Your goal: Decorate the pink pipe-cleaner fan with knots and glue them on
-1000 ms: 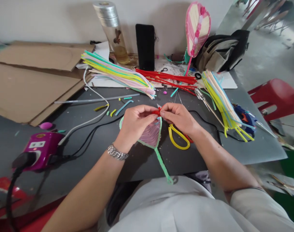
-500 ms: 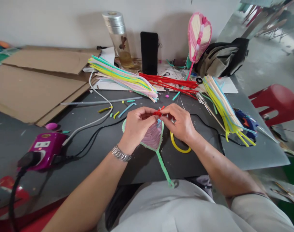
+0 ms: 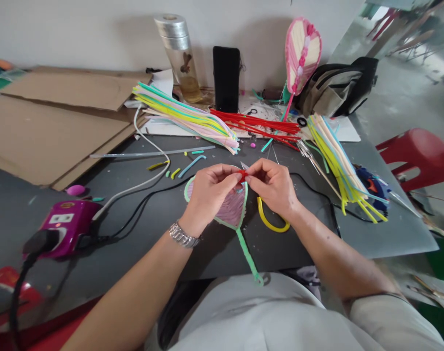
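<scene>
My left hand (image 3: 211, 191) and my right hand (image 3: 273, 186) meet in front of me, fingertips closed on a small red pipe cleaner (image 3: 242, 175) that looks curled or bunched; the fingers cover much of it. Beneath them on the table lies a fan-shaped piece (image 3: 232, 208) with a purple face, pale green rim and a green wrapped handle (image 3: 248, 256) pointing toward me. Scissors with a yellow handle (image 3: 269, 225) lie partly under my right hand, their tip showing past my fingers.
Bundles of pastel pipe cleaners (image 3: 188, 119) and red pipe cleaners (image 3: 258, 126) lie behind my hands; another bundle (image 3: 340, 165) is at right, beside a blue tool (image 3: 373, 185). A purple power socket (image 3: 66, 226), cables and cardboard (image 3: 53, 131) occupy the left. A bottle (image 3: 180, 58), phone (image 3: 226, 80) and pink fan (image 3: 295, 58) stand behind.
The red pipe cleaner has turned or bent between my fingertips, and the end that stuck up no longer shows. My hands have shifted very slightly; the surrounding things stay put.
</scene>
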`<action>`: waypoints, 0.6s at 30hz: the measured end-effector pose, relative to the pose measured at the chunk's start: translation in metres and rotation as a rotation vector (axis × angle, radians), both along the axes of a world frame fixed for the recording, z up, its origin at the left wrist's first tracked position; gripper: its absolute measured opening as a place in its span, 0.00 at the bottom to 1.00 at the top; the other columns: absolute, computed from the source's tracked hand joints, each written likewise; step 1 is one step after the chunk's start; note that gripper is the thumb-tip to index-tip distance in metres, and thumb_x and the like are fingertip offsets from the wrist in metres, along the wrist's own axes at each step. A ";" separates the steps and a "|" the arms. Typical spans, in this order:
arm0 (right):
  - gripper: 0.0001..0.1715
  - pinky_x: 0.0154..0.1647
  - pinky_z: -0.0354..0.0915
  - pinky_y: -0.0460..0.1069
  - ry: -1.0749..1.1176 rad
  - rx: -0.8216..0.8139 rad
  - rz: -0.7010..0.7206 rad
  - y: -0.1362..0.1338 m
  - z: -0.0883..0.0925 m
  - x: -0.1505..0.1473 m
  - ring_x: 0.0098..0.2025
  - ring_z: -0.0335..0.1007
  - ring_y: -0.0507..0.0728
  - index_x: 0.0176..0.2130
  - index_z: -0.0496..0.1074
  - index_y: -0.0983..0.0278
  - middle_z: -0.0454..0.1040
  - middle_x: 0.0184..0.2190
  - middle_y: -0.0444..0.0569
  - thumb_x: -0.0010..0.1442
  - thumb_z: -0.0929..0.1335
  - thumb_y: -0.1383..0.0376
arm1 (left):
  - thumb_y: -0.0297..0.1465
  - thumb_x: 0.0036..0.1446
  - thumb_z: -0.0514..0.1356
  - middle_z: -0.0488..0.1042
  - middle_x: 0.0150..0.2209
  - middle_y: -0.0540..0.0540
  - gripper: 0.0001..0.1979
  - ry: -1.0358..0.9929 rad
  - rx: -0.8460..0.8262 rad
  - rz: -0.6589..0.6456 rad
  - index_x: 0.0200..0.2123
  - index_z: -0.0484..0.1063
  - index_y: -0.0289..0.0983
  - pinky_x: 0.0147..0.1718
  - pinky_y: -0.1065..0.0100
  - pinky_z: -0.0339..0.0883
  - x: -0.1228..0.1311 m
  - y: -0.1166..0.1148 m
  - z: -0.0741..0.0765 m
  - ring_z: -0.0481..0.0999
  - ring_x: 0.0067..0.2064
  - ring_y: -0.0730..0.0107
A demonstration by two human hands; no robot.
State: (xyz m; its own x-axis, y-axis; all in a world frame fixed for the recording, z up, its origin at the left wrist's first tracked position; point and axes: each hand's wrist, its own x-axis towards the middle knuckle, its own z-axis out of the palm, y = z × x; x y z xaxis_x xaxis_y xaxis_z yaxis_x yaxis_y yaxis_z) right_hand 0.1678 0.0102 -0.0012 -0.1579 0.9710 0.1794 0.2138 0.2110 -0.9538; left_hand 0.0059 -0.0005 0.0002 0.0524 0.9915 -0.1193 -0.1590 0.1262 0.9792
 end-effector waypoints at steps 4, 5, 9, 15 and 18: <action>0.04 0.25 0.57 0.45 0.095 -0.060 0.029 0.001 -0.003 -0.001 0.23 0.58 0.47 0.29 0.72 0.64 0.70 0.22 0.39 0.54 0.71 0.65 | 0.33 0.50 0.70 0.77 0.24 0.50 0.07 -0.065 -0.031 -0.017 0.29 0.80 0.34 0.28 0.73 0.65 0.001 0.001 -0.003 0.72 0.27 0.76; 0.05 0.25 0.57 0.45 0.113 -0.067 0.033 0.001 -0.003 -0.002 0.23 0.58 0.47 0.29 0.72 0.64 0.70 0.22 0.39 0.54 0.71 0.64 | 0.33 0.49 0.70 0.77 0.25 0.50 0.08 -0.091 -0.042 -0.017 0.29 0.80 0.34 0.28 0.73 0.65 0.001 0.000 -0.003 0.72 0.27 0.76; 0.07 0.26 0.58 0.45 0.145 -0.088 0.050 -0.002 -0.003 -0.004 0.25 0.61 0.48 0.29 0.72 0.63 0.71 0.24 0.41 0.55 0.71 0.62 | 0.31 0.48 0.70 0.75 0.24 0.51 0.07 -0.194 -0.088 -0.006 0.26 0.77 0.34 0.28 0.74 0.65 0.004 -0.001 -0.003 0.70 0.26 0.78; 0.13 0.27 0.61 0.46 0.209 -0.096 0.030 -0.001 -0.003 -0.003 0.25 0.63 0.49 0.31 0.73 0.64 0.73 0.24 0.42 0.55 0.74 0.57 | 0.32 0.47 0.72 0.77 0.27 0.51 0.09 -0.244 -0.069 0.031 0.29 0.78 0.34 0.30 0.73 0.68 0.005 -0.003 0.000 0.73 0.27 0.77; 0.12 0.27 0.62 0.46 0.206 -0.066 0.048 -0.001 -0.005 -0.003 0.26 0.66 0.50 0.32 0.74 0.64 0.74 0.25 0.42 0.56 0.74 0.58 | 0.30 0.45 0.72 0.77 0.27 0.51 0.08 -0.242 -0.066 0.030 0.29 0.78 0.34 0.29 0.73 0.68 0.005 -0.003 -0.001 0.73 0.27 0.77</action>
